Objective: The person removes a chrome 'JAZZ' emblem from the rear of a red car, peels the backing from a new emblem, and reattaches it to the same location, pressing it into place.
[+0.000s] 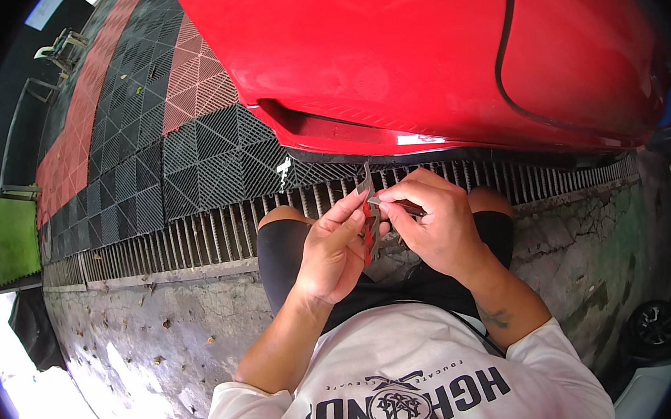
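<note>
My left hand (329, 251) is closed in a pinch on a thin red and grey strip (368, 238). The strip stands roughly upright in front of my lap, and its narrow grey tip pokes up past the fingertips. Against the strip's other side, the thumb and forefinger of my right hand (441, 223) are pressed together. A dark, slim thing (410, 208) shows under the right fingers; its kind I cannot make out. Just beyond both hands is the lower edge of a red car body panel (371, 57).
A metal drain grating (211, 233) runs across under the car's edge. Black and red floor tiles (130, 151) lie beyond at left, with a cracked concrete strip (140, 335) nearer. My bent knees flank the hands. A wheel (654, 325) stands at lower right.
</note>
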### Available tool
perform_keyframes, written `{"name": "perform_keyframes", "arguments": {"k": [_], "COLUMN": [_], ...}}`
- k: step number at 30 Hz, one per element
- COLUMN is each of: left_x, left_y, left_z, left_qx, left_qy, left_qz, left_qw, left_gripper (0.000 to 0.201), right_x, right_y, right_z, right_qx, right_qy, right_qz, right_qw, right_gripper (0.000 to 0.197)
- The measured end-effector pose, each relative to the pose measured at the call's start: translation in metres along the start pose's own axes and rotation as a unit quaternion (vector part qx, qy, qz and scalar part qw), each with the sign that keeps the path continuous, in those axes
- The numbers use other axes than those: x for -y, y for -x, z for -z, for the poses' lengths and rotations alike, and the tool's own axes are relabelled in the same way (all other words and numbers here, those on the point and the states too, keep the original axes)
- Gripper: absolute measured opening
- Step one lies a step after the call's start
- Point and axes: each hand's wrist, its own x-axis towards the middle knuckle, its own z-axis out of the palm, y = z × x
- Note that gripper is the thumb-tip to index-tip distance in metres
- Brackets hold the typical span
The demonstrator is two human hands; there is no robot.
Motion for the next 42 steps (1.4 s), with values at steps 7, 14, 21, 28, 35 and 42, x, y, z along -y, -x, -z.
{"name": "perform_keyframes", "arguments": {"k": [7,14,21,28,35,42], "left_x": [0.002,0.004,0.005,0.008,0.009,0.011], "left_y": [0.001,0.001,0.003,0.004,0.005,0.007], "left_z": [-0.003,-0.006,-0.008,-0.005,-0.007,-0.003], "left_qx": [-0.002,-0.003,-0.009,-0.007,-0.010,-0.021], "left_qy": [-0.001,0.001,-0.003,-0.010,-0.010,-0.007], "left_qz": [0.001,0.001,0.002,0.002,0.007,0.012], "left_qw": [1.000,1.000,1.000,1.000,1.000,1.000], "left_gripper": [0.033,0.032,0.032,0.034,0.033,0.030], "right_x": [0.001,-0.001,0.001,0.004,0.007,0.006], "right_y": [0.002,0.003,0.004,0.006,0.007,0.008], "right_z": [0.001,0.004,0.006,0.006,0.010,0.012], "right_qx": [0.007,0.003,0.005,0.012,0.022,0.026], "right_qy": [-0.026,-0.002,0.003,-0.031,-0.032,-0.018], "right_qz": [-0.036,-0.011,-0.006,-0.022,-0.015,-0.001], "right_qw": [0.999,1.000,1.000,0.999,0.999,0.999], "right_gripper": [0.011,0.010,0.010,0.007,0.006,0.006]}}
